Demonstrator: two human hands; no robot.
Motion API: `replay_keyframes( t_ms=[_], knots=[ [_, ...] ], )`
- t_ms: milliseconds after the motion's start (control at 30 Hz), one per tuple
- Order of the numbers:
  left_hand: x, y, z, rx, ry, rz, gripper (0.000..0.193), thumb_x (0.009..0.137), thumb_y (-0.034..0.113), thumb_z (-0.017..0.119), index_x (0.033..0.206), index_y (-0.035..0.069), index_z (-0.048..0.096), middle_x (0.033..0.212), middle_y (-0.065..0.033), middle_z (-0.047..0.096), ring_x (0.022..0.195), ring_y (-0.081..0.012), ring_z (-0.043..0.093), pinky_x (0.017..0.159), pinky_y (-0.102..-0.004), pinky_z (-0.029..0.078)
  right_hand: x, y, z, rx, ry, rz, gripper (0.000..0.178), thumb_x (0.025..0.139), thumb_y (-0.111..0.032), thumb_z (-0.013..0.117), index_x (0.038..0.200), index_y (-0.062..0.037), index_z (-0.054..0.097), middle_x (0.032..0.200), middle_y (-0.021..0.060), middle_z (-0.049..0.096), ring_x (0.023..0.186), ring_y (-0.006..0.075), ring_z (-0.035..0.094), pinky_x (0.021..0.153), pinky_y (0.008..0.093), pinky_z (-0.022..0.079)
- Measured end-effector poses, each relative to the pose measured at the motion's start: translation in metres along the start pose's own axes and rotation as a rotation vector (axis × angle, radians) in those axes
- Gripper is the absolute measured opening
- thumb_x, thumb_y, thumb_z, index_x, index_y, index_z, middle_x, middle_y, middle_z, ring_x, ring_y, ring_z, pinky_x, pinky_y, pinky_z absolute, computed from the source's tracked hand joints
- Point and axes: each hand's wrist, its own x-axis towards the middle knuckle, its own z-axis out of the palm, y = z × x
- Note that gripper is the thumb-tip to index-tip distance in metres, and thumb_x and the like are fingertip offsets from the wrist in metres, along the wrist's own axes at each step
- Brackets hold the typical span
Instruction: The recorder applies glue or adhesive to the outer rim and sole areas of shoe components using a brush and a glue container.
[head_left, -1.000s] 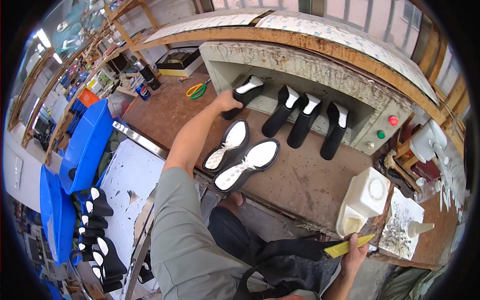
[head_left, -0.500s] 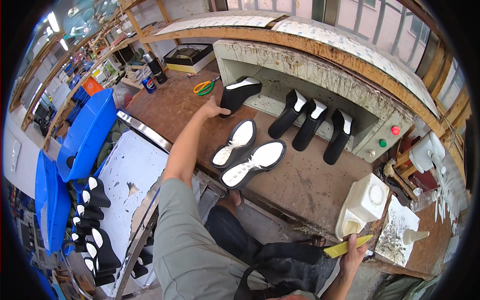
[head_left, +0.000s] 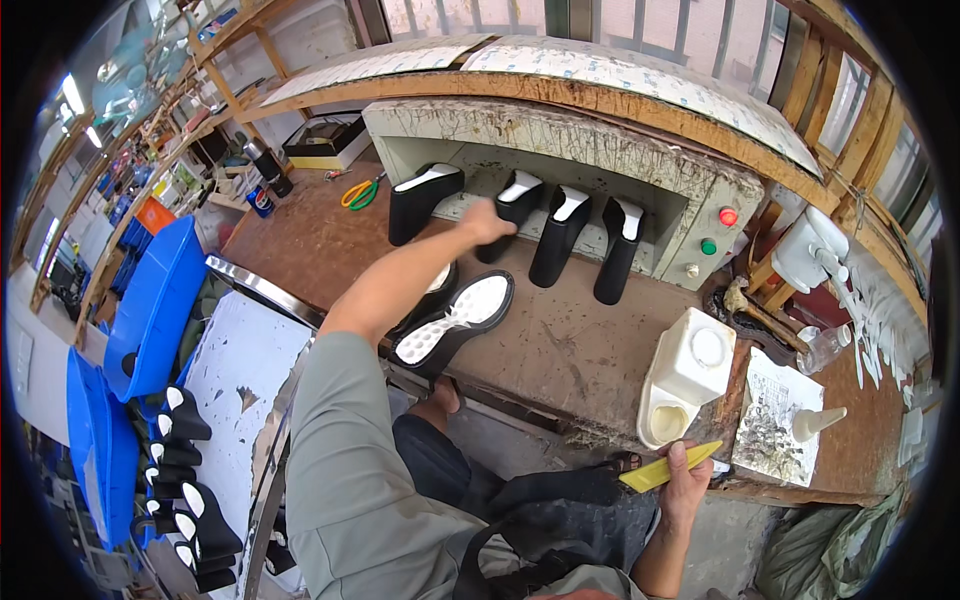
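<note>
My left hand (head_left: 485, 222) reaches over the bench to the second black wedge sole (head_left: 517, 205) in the row, its fingers closed against that sole's side, partly hidden. To its left stands another wedge sole (head_left: 405, 215); two more, a third sole (head_left: 556, 245) and a fourth sole (head_left: 615, 258), stand to its right. All lean toward the box with white tops showing. Below my forearm lie two soles with white upper faces, the nearer sole (head_left: 455, 322) plain and the other partly covered. My right hand (head_left: 683, 480) grips a flat, pointed yellow tool (head_left: 655, 474) near the bench's front edge.
A pale open-fronted box (head_left: 560, 130) with red and green knobs backs the row. Green-orange scissors (head_left: 361, 193) lie left. A white container (head_left: 695, 350) and a stained white sheet (head_left: 775, 420) are at right. More soles (head_left: 210, 525) stand on a rack near blue bins (head_left: 155, 310).
My left hand has gone from the leftmost sole to the second one. The leftmost sole now stands straighter beside the others. The view has shifted; my right hand still holds the yellow tool.
</note>
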Motion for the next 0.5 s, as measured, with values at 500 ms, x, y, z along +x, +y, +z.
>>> replay_keyframes(
  t_ms=[500],
  knots=[
    [0.018, -0.092, -0.011, -0.602, -0.082, -0.084, 0.085, 0.060, 0.018, 0.080, 0.126, -0.014, 0.037, 0.121, -0.0240, 0.053, 0.109, -0.0296, 0.054, 0.094, -0.0337, 0.042, 0.003, 0.004, -0.004, 0.027, 0.063, 0.057, 0.028, 0.090, -0.027, 0.061, 0.080, -0.0014, 0.060, 0.066, 0.0057, 0.061, 0.047, 0.0093, 0.052, 0.039, 0.0210, 0.038]
  ],
)
